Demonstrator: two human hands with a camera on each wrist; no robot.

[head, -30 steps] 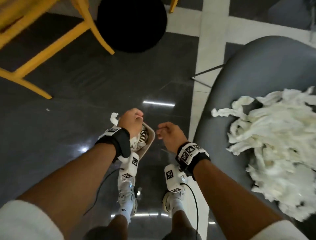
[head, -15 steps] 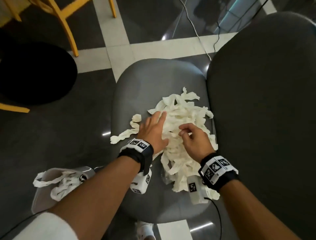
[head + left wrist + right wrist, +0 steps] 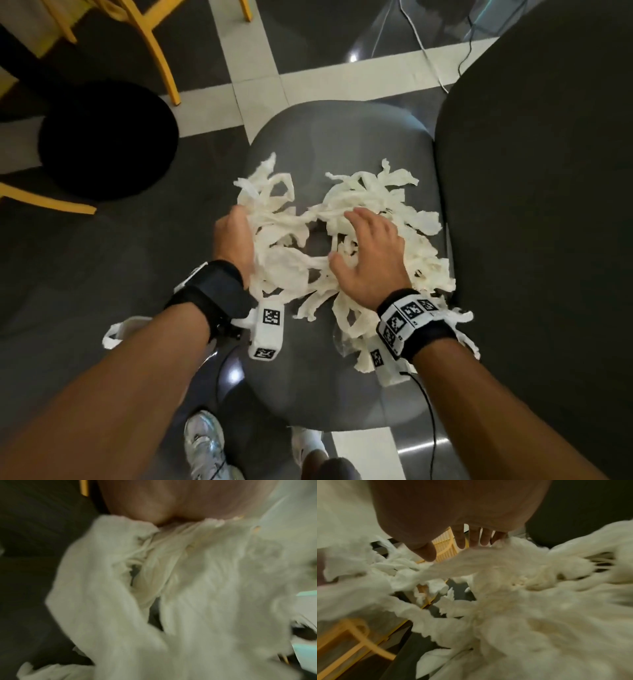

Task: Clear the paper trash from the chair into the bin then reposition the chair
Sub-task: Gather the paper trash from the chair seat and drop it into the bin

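A heap of white torn paper strips (image 3: 346,209) lies on the grey chair seat (image 3: 329,130). My left hand (image 3: 233,236) is at the heap's left edge, turned on its side with its fingers buried in the strips. In the blurred left wrist view the paper strips (image 3: 188,588) bunch together into the palm (image 3: 154,500). My right hand (image 3: 356,240) lies flat on the right clump with fingers spread. The right wrist view shows its straight fingers (image 3: 460,539) over the paper strips (image 3: 522,601). The white bin (image 3: 130,325) stands on the floor, mostly hidden behind my left forearm.
The chair's dark backrest (image 3: 534,212) fills the right side. A black round base (image 3: 106,140) and yellow chair legs (image 3: 161,58) stand at the upper left. Cables (image 3: 424,51) run over the tiled floor beyond the seat. My shoes (image 3: 202,442) are under the seat's near edge.
A second ago both hands were low over the bin. They then came onto the heap. Now the heap is pulled into two clumps, the left hand dug into the left one.
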